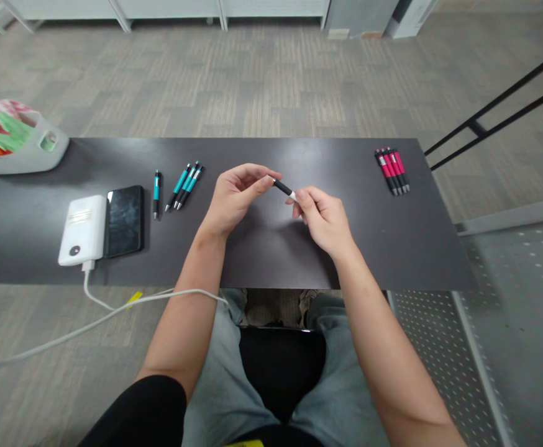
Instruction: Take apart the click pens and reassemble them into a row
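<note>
Both my hands are raised over the middle of a dark table (271, 248) and share one pen (283, 189) with a black barrel. My left hand (234, 197) pinches its left end with thumb and fingertips. My right hand (322, 217) is closed around its right end, where a white part shows. To the left lie three teal pens (185, 185) side by side and one more teal pen (156, 193) apart from them. Several red pens (392, 171) lie bunched at the far right of the table.
A white power bank (82, 230) with a white cable (113, 307) and a black phone (124, 220) lie at the table's left. A grey bag with coloured contents (15, 136) sits at the far left corner. Black rails (495, 112) stand to the right.
</note>
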Tool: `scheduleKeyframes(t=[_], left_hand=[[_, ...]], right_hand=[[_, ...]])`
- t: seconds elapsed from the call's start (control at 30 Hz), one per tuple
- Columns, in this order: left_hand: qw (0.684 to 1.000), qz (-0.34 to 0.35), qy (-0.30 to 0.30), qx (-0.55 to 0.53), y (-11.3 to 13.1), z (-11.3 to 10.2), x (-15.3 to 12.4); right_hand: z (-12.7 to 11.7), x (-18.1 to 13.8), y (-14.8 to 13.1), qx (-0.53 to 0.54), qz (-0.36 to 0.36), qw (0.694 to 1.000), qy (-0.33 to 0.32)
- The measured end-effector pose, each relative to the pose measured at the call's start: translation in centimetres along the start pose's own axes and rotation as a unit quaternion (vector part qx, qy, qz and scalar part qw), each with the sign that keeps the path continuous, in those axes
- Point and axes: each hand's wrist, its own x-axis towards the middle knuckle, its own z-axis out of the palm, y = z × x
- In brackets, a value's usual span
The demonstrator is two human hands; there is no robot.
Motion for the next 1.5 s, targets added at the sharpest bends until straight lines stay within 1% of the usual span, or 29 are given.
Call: scheduleKeyframes(t=[0.07,0.2,0.27,0.43,0.5,0.57,0.63,0.7,0.9,1.03,1.23,1.37,1.5], left_hand=[[1.0,0.0,0.005,0.004,-0.1,0.0,0.0],[1.0,0.003,0.012,0.006,-0.2,0.1,0.0],[1.0,0.009,0.01,0.006,-0.3,0.2,0.0],[1.0,0.021,0.011,0.005,-0.4,0.4,0.0],[1.0,0.022,0.017,-0.002,-0.5,0.3,0.1],[0.999,0.027,0.019,-0.01,-0.7,0.2,0.1],[0.999,0.027,0.022,-0.011,-0.9,0.2,0.2],[0.999,0.023,0.027,-0.011,-1.0,0.2,0.2],[0.999,0.031,0.03,-0.02,-1.4,0.5,0.2],[0.999,0.041,0.021,-0.028,-1.4,0.6,0.1],[0.999,0.026,0.019,-0.025,-0.9,0.8,0.2],[0.999,0.021,0.017,-0.026,-0.9,0.8,0.2],[0.998,0.04,0.014,-0.036,-1.3,0.7,0.1]], right_hand=[[0.1,0.0,-0.2,-0.005,-0.001,1.0,0.002],[0.5,0.1,-0.6,-0.012,-0.016,0.999,0.031],[0.7,0.0,-0.7,-0.002,-0.017,1.0,0.021],[0.9,0.1,-0.2,0.023,0.021,0.999,-0.022],[1.0,0.2,0.1,0.024,0.016,1.0,-0.012],[1.1,0.2,0.2,0.009,-0.009,1.0,0.014],[1.2,0.2,0.2,-0.011,-0.033,0.999,0.037],[1.2,0.1,-0.1,-0.02,-0.041,0.998,0.045],[1.4,0.1,-0.5,0.011,0.012,1.0,0.016],[1.8,0.3,-0.1,0.079,0.046,0.996,-0.013],[2.5,0.3,0.3,0.166,0.116,0.978,-0.045],[2.6,0.4,-0.1,0.194,0.136,0.97,-0.057],[2.0,0.8,-0.2,0.185,0.137,0.971,-0.057]])
